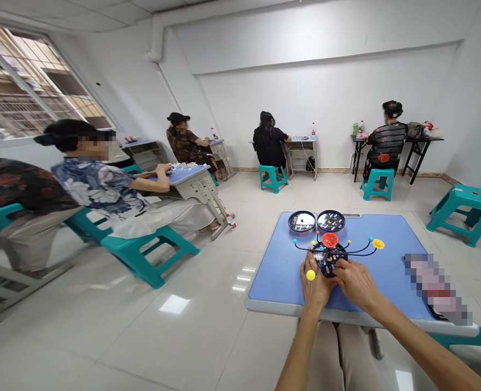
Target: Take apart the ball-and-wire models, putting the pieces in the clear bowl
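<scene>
A solar system model (329, 240) stands on the blue desk (281, 271) in front of me. It has a round black base with printed labels, a red-orange cup at its centre, and thin dark arms tipped with small blue, yellow and red pieces. My left hand (316, 285) is wrapped round the left side of the base, beneath a bright yellow ball (311, 275). Curled at the front right edge of the same base are the fingers of my right hand (354, 279); its fingertips are partly hidden. Two round black trays (302, 222) with printed insides lie at the desk's far edge.
A blurred-out flat object, apparently a phone (438, 288), lies at the desk's right side. A green stool (464, 212) stands beyond it. Several people sit at other desks, one (102, 184) to my left. A bottle (230, 220) stands on the floor.
</scene>
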Available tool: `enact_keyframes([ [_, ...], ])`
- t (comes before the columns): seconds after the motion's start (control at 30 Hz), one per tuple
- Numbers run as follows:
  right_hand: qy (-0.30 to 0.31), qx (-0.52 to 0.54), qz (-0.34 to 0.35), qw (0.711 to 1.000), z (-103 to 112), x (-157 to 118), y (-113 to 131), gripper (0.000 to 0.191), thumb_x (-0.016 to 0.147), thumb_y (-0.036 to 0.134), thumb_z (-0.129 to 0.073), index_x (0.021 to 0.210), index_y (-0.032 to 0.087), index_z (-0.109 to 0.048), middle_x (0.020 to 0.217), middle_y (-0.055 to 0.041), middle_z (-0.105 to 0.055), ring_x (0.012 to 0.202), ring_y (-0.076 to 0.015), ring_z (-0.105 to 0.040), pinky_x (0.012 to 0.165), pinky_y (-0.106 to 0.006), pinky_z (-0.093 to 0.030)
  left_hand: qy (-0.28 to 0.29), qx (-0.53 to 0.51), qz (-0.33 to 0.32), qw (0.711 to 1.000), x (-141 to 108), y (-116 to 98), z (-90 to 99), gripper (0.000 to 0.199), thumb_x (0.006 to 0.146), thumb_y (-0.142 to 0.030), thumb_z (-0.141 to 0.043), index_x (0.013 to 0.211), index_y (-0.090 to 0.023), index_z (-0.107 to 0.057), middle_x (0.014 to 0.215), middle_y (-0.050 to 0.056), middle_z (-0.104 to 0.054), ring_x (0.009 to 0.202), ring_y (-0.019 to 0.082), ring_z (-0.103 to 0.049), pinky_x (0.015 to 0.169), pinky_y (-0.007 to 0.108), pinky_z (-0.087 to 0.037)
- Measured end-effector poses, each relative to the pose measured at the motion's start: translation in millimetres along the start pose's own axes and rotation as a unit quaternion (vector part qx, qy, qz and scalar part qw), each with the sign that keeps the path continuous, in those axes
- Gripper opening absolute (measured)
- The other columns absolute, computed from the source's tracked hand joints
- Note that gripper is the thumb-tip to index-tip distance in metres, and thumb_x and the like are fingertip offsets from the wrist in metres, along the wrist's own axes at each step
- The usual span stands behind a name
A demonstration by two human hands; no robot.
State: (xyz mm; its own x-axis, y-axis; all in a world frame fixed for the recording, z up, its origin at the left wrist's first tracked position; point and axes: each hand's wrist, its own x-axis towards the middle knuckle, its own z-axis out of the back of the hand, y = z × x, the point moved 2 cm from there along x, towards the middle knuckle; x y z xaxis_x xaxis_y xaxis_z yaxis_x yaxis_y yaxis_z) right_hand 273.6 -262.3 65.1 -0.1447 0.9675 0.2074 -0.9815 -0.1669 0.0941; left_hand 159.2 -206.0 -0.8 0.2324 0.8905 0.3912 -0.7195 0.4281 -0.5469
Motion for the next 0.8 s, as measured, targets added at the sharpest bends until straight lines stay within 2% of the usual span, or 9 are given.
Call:
enact_keyframes([
  [0.2, -0.004, -0.010, 0.059, 0.998, -7.0, 11.4, -5.8, 0.026, 0.084, 0.006, -0.051, 0.073, 0.020, -0.070, 0.082, -0.0054, -0.070, 0.078, -0.0170, -0.058, 0.065, -0.028, -0.035, -0.012, -0.023, 0.019, 0.999, 0.1, 0.6, 0.4, 0.065, 0.072, -0.034, -0.068, 0.133, -0.018, -0.051, 0.148, 0.017, -0.042, 0.136, 0.034, -0.041, 0.112, 0.050, -0.034],
  [0.43, -0.087, -0.011, 0.136, 0.987, -13.8, 12.5, -17.2, 0.022, 0.082, 0.004, -0.052, 0.072, 0.018, -0.066, 0.077, -0.0041, -0.066, 0.077, -0.0158, -0.054, 0.063, -0.030, -0.031, -0.032, -0.064, 0.061, 0.996, 1.1, 1.1, 1.0, 0.100, 0.065, -0.037, -0.072, 0.149, -0.012, -0.023, 0.138, 0.018, -0.052, 0.123, 0.032, -0.052, 0.104, 0.046, -0.042],
  [0.57, -0.098, -0.018, 0.146, 0.984, -14.7, 11.7, -19.8, 0.021, 0.083, 0.005, -0.054, 0.071, 0.019, -0.064, 0.078, -0.0027, -0.066, 0.076, -0.0161, -0.053, 0.063, -0.030, -0.030, -0.025, -0.074, 0.068, 0.995, 0.8, 1.1, 2.4, 0.102, 0.064, -0.039, -0.073, 0.149, -0.011, -0.022, 0.133, 0.019, -0.055, 0.121, 0.033, -0.053, 0.101, 0.046, -0.044],
  [0.8, -0.137, -0.016, 0.133, 0.981, -20.6, 2.3, -22.2, 0.023, 0.090, 0.008, -0.050, 0.078, 0.020, -0.067, 0.084, -0.0034, -0.070, 0.071, -0.0152, -0.052, 0.064, -0.030, -0.029, -0.023, -0.102, 0.055, 0.993, -1.8, 1.6, 5.8, 0.100, 0.064, -0.041, -0.075, 0.147, -0.019, -0.025, 0.146, 0.017, -0.044, 0.138, 0.033, -0.040, 0.111, 0.050, -0.035],
])
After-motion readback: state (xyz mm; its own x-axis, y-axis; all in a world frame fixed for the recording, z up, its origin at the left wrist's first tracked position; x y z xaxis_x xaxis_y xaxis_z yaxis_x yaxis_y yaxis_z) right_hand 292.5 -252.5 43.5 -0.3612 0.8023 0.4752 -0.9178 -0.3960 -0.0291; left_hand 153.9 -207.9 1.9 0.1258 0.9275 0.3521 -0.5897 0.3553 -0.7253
